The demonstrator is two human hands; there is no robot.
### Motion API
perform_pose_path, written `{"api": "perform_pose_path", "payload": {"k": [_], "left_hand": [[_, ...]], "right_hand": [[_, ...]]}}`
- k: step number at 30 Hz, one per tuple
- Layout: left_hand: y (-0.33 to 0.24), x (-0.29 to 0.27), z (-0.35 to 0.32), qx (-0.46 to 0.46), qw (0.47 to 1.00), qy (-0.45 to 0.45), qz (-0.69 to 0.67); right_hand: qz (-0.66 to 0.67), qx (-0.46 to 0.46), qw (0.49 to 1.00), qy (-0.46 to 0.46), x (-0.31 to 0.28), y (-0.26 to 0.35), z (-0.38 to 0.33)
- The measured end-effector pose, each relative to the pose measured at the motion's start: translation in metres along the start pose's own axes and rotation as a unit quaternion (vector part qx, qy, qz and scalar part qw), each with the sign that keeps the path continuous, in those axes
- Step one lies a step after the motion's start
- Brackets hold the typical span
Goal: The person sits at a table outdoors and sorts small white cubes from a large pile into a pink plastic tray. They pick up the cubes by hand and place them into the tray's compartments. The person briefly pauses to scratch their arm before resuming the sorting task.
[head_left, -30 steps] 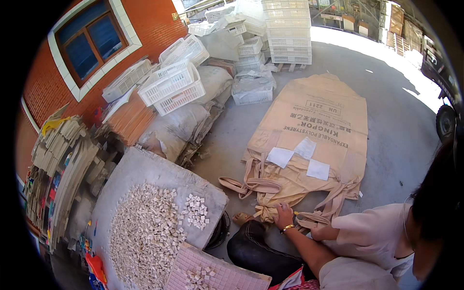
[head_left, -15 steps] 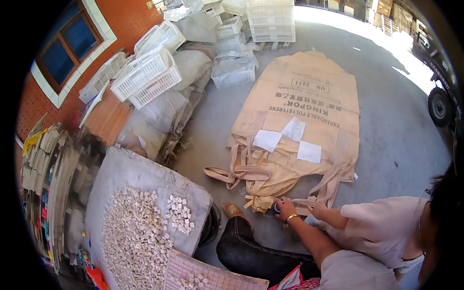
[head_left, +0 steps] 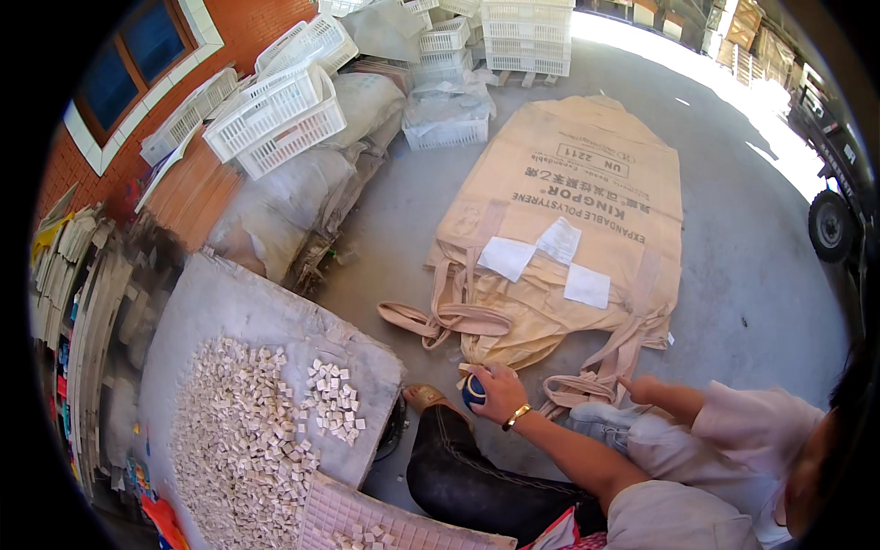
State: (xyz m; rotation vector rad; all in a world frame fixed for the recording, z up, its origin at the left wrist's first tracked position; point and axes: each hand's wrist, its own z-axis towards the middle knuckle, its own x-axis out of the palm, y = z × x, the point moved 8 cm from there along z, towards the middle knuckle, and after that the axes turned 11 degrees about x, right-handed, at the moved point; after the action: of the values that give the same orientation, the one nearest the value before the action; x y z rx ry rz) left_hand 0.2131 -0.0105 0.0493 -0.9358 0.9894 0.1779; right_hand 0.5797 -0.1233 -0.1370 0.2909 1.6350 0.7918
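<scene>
Item: blue roll held beside a flattened bulk bag on the concrete floor.
Left hand clenched on the blue roll near the bag's loops; right hand, fingers loose, grasps nothing. Risk: loose straps may snag the roll or trip a foot.

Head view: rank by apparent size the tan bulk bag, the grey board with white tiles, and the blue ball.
1. Tan bulk bag
2. Grey board, though it's nearer the camera, so this is unsure
3. Blue ball, gripped by the left hand
</scene>
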Motion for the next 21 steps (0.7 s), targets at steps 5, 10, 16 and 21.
{"api": "perform_pose_path", "payload": {"k": [5, 10, 16, 21], "left_hand": [[0.001, 0.006, 0.008, -0.013, 0.999, -0.017, -0.042], [-0.005, 0.013, 0.016, -0.016, 1.000, 0.017, 0.001], [-0.004, 0.022, 0.018, 0.031, 0.999, 0.012, -0.012], [-0.030, 0.027, 0.034, 0.072, 0.997, 0.013, -0.008]], "right_hand": [[0.044, -0.043, 0.998, -0.014, 0.038, 0.040, 0.044], [0.017, -0.071, 0.997, 0.013, 0.123, 0.033, 0.086], [-0.109, -0.061, 0.990, 0.067, 0.172, 0.024, 0.097], [-0.143, 0.002, 0.984, 0.109, 0.180, -0.003, 0.107]]}}
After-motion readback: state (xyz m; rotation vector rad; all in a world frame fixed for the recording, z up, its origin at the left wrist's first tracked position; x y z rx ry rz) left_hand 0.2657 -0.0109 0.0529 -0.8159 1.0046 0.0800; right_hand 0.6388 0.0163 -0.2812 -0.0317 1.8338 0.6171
